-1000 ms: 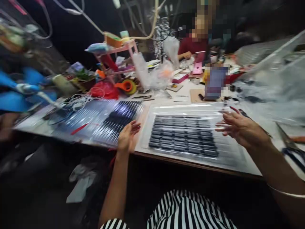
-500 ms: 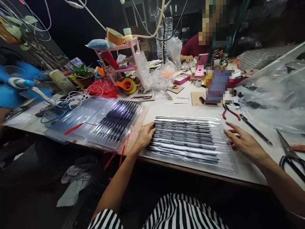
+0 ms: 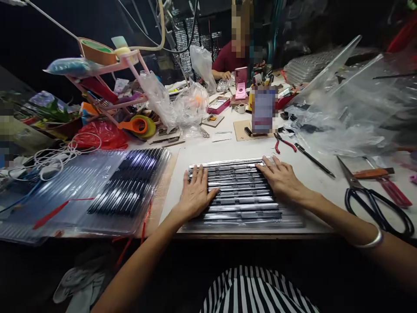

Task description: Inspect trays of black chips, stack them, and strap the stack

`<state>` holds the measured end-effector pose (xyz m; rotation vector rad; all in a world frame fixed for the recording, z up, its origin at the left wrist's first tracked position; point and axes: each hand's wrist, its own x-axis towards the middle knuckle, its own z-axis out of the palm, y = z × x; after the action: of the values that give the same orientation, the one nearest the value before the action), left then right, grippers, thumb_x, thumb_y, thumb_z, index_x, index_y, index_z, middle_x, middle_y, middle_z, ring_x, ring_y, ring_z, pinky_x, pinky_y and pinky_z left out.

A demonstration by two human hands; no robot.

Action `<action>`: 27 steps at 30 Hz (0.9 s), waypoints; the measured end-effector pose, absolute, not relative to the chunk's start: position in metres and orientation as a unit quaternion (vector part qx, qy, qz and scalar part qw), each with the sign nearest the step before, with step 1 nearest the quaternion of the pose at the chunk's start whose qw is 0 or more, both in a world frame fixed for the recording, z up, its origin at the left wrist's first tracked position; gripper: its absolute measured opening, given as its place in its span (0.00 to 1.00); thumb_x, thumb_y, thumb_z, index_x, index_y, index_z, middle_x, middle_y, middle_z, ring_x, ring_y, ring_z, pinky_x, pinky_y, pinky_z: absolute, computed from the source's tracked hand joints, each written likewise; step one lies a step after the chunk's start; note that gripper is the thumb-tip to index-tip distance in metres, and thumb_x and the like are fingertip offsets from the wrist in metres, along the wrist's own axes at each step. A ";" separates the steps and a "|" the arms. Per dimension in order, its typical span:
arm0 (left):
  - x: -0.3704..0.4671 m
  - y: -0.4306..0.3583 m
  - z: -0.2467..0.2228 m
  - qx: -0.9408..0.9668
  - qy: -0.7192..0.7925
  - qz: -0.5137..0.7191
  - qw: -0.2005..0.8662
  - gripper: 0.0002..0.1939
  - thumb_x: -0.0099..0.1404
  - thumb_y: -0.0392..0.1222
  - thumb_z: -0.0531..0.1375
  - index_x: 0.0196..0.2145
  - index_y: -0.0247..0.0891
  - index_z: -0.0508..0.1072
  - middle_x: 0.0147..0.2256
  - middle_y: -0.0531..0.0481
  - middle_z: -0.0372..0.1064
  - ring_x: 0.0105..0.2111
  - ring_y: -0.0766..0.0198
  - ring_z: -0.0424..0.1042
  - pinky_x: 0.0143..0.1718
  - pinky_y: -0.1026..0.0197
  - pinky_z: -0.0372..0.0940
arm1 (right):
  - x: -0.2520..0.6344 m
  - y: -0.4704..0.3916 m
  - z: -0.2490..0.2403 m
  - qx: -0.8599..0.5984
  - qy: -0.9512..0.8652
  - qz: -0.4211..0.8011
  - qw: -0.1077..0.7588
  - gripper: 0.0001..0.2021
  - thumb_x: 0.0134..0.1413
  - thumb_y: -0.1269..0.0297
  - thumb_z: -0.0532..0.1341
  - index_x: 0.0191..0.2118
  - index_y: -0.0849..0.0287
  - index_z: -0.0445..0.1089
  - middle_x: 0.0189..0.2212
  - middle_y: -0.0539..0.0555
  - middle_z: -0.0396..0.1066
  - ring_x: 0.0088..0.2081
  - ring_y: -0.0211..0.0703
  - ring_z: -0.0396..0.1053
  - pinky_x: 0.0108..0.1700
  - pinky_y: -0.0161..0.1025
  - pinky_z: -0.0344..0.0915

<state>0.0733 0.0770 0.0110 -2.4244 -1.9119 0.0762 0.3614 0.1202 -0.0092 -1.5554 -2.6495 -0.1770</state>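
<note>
A clear plastic tray with rows of dark strips lies on the white table in front of me. On its left part my left hand rests flat, fingers apart and pointing away from me. My right hand lies over the upper right part, its fingers spread on the tray's top. Neither hand is closed round anything. To the left, a stack of similar clear trays holds dark strips at its right side, with a red ribbon lying across it.
Black-handled scissors, a black pen-like tool and red-handled pliers lie at the right. Behind are a pink rack, plastic bags and a phone. Across the table sits a person in a dark red top.
The view has swung to the right. Both hands have come from the tray's side edges onto its top, the right hand moving inward over the strips.
</note>
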 end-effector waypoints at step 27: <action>0.107 0.077 0.016 -0.837 -0.537 -0.099 0.013 0.27 0.68 0.53 0.47 0.58 0.34 0.61 0.62 0.40 0.52 0.62 0.49 0.49 0.59 0.44 0.50 | 0.339 0.115 -0.005 -0.512 -0.857 -0.008 0.058 0.28 0.63 0.49 0.47 0.62 0.59 0.56 0.64 0.61 0.47 0.64 0.66 0.41 0.59 0.61 0.46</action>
<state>0.1067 0.0770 0.0162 -2.6087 -1.6738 -0.3076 0.3387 0.1150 -0.0046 -1.5518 -2.5970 -0.0254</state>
